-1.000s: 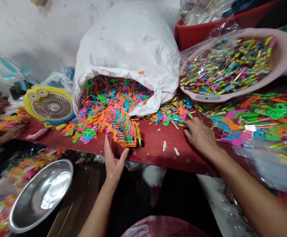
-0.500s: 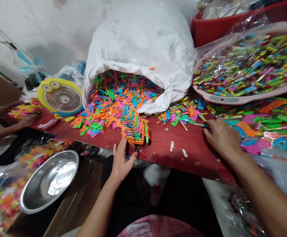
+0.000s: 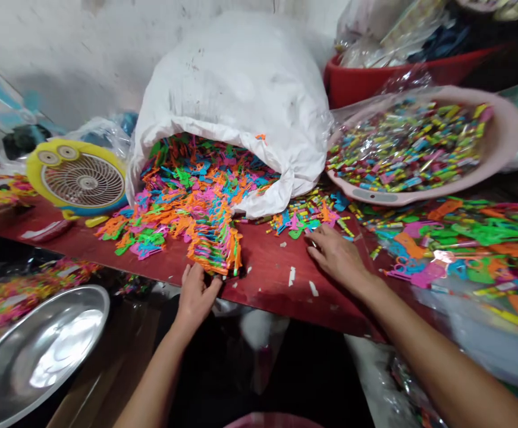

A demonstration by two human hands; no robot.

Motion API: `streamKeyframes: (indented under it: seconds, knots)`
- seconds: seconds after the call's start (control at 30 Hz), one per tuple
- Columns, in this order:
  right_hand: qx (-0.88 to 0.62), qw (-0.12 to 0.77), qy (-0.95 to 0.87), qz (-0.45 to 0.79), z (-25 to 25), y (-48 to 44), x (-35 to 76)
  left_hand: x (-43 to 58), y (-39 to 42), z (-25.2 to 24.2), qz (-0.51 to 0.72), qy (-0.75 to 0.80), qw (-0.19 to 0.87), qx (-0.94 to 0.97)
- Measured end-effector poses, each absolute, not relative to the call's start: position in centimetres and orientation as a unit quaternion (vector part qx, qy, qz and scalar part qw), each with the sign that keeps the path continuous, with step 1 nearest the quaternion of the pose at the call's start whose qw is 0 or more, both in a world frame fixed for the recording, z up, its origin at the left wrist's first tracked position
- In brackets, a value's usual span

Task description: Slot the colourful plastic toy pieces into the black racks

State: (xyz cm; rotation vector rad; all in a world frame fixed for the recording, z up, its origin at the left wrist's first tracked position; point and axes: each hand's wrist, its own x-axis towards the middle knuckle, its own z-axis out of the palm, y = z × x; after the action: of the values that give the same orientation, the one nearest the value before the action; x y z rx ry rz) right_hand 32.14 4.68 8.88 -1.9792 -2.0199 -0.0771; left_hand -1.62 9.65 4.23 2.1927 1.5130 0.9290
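Observation:
A big white sack [image 3: 241,89] lies on its side on the red table [image 3: 276,279], spilling a pile of small bright plastic pieces [image 3: 187,202]. My left hand [image 3: 195,295] rests at the table's front edge, fingers spread, touching the near end of a stacked orange and blue bunch [image 3: 216,246]. My right hand [image 3: 336,257] lies flat on the table, fingers stretched toward loose small pieces [image 3: 303,214] below the sack's mouth. Neither hand holds anything.
A pink basin [image 3: 419,148] of small wrapped sticks stands at the right, a red tub [image 3: 374,77] behind it. Bagged plastic toys [image 3: 473,244] lie at far right. A yellow fan [image 3: 78,181] stands at left. A steel bowl [image 3: 35,356] sits below the table.
My right hand has slid left, from the bagged toys toward the loose pieces under the sack. My left hand stays at the table edge. The person's arm at far left is out of view.

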Motion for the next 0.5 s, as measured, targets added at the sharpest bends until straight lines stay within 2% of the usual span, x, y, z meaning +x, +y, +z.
streamKeyframes:
  seconds: [0.13, 0.37, 0.5]
  knots:
    - [-0.712, 0.182, -0.678, -0.023, 9.1, 4.6, 33.1, -2.6, 10.5, 4.3, 0.327, 0.507, 0.154, 0.782]
    - [-0.776, 0.028, -0.627, -0.065, 10.7, 5.8, 32.3, -4.1, 11.1, 4.4, 0.313, 0.478, 0.174, 0.802]
    - [-0.778, 0.050, -0.626, -0.034, 10.5, 6.1, 32.7, -4.8, 12.1, 4.7, 0.301, 0.440, 0.191, 0.824]
